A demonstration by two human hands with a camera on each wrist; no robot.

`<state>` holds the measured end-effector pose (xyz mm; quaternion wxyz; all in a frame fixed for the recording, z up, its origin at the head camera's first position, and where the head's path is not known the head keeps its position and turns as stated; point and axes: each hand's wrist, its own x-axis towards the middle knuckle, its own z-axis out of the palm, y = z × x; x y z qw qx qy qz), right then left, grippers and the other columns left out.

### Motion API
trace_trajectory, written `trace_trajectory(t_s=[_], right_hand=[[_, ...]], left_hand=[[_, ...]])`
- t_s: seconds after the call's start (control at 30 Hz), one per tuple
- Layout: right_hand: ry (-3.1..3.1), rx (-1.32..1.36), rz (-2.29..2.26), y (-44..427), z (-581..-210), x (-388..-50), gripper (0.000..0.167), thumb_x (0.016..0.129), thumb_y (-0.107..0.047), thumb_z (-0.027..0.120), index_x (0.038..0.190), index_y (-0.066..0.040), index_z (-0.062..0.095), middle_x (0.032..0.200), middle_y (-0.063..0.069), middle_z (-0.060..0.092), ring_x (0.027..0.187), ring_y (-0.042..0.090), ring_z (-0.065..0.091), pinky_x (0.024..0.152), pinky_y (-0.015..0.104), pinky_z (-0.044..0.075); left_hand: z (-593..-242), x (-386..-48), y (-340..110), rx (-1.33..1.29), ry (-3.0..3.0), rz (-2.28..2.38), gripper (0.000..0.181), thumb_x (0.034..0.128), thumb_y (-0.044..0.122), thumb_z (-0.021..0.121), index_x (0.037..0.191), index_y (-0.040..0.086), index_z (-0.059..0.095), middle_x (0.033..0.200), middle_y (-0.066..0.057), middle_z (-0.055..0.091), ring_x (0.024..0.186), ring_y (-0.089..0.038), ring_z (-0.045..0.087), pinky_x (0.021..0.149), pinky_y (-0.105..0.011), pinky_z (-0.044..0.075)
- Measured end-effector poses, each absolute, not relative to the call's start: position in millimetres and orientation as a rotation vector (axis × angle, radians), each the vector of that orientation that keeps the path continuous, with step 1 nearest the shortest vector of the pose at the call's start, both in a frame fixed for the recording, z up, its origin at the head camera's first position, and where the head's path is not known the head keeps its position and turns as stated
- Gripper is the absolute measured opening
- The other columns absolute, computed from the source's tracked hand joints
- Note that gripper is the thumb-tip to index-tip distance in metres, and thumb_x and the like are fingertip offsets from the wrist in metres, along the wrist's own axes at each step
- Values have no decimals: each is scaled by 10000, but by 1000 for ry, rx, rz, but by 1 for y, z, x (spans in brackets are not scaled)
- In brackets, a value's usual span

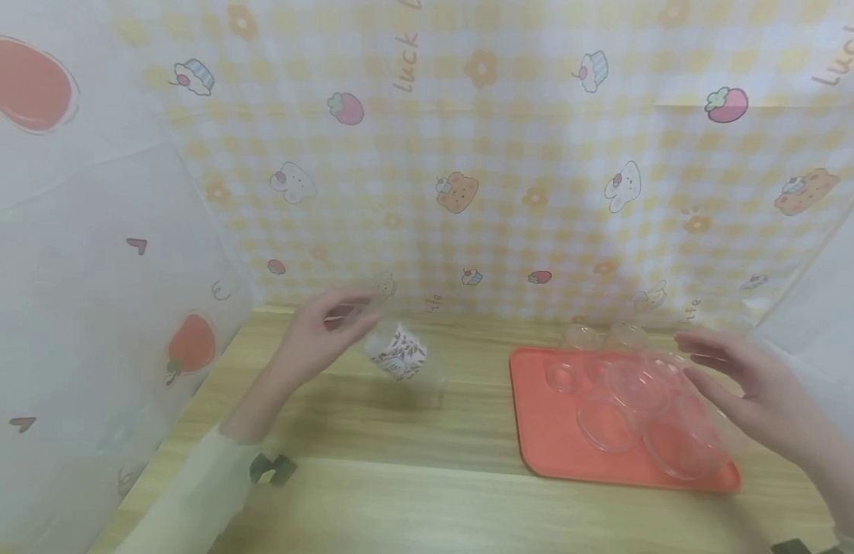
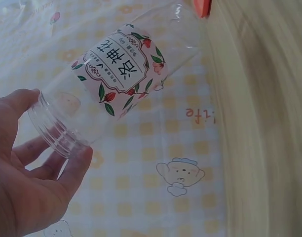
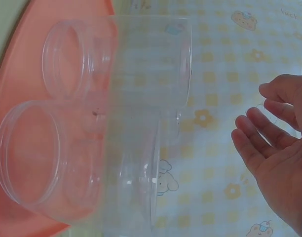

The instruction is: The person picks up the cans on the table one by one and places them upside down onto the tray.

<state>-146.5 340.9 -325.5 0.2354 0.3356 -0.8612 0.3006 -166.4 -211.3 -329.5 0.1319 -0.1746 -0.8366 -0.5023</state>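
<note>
In the head view my left hand (image 1: 323, 331) holds a clear plastic jar (image 1: 401, 354) above the left part of the table. The left wrist view shows the fingers and thumb round the threaded neck of this jar (image 2: 124, 69), which is tilted and has a pink floral label with Chinese characters. My right hand (image 1: 752, 385) hovers over the right side of a red tray, its fingers loosely bent with nothing in them. Several clear jars (image 1: 638, 388) crowd the tray. In the right wrist view, a gap separates that hand (image 3: 282, 143) from the nearest jars (image 3: 27, 153).
The red tray (image 1: 545, 454) lies on the right of the wood-grain table (image 1: 399, 508). Clear round containers (image 1: 582, 336) show at its back edge. A yellow checked cloth (image 1: 510, 154) hangs behind the table, and a white printed sheet (image 1: 81, 308) stands at the left.
</note>
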Motion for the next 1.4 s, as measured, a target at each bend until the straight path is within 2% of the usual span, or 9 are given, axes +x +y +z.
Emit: trace_trajectory(t_s=[0.2,0.43,0.6,0.77,1.03,1.2,1.33,1.4], right_hand=[[-2360,910,889,335,-328,-146,640,682,294,740,1267,64,619,1238,-117,632,1159,0,581,954,102,439],[-2336,885,997,333,-332,-145,601,719,303,703,1272,87,607,1229,-58,652,1154,39,599,957,122,452],[-2327,866,1084,329,-334,-144,549,764,303,662,1274,113,591,1225,-30,662,1137,53,620,935,141,477],[-2372,804,1170,322,-336,-142,501,819,267,648,1286,97,580,1205,-28,663,1098,29,636,888,136,500],[-2309,841,1249,311,-344,-146,495,808,287,632,1278,142,569,1217,6,676,1099,74,648,890,175,520],[-2329,827,1289,304,-346,-146,487,836,278,614,1299,141,550,1258,-21,656,1128,67,634,880,195,529],[-2322,837,1326,300,-347,-147,494,844,282,603,1314,142,542,1273,9,652,1148,85,630,901,202,523],[-2326,839,1329,298,-347,-148,500,846,279,605,1320,134,543,1275,18,652,1153,89,628,909,199,519]], left_hand=[[-340,-163,-215,-392,-2420,-1519,426,945,334,749,1301,114,670,1322,-55,641,1159,-264,622,986,-435,523],[-348,-158,-217,-363,-2360,-1619,402,967,268,731,1297,51,654,1342,-85,624,1177,-286,616,984,-385,523],[-355,-155,-218,-316,-2319,-1687,411,970,278,725,1307,56,649,1353,-60,619,1180,-257,612,980,-328,519],[-362,-152,-217,-288,-2300,-1721,415,983,289,706,1317,51,636,1345,-62,621,1178,-270,614,969,-330,526],[-370,-149,-214,-255,-2279,-1769,426,992,285,692,1324,28,621,1345,-138,613,1174,-298,617,949,-314,535],[-375,-148,-214,-244,-2273,-1745,435,1001,305,677,1322,19,621,1345,-155,613,1148,-293,630,960,-410,538],[-378,-149,-212,-251,-2257,-1731,433,1005,300,671,1321,9,618,1360,-186,598,1132,-307,641,955,-522,528],[-378,-149,-211,-237,-2245,-1741,433,1003,297,674,1321,9,617,1359,-169,603,1131,-309,641,957,-538,522]])
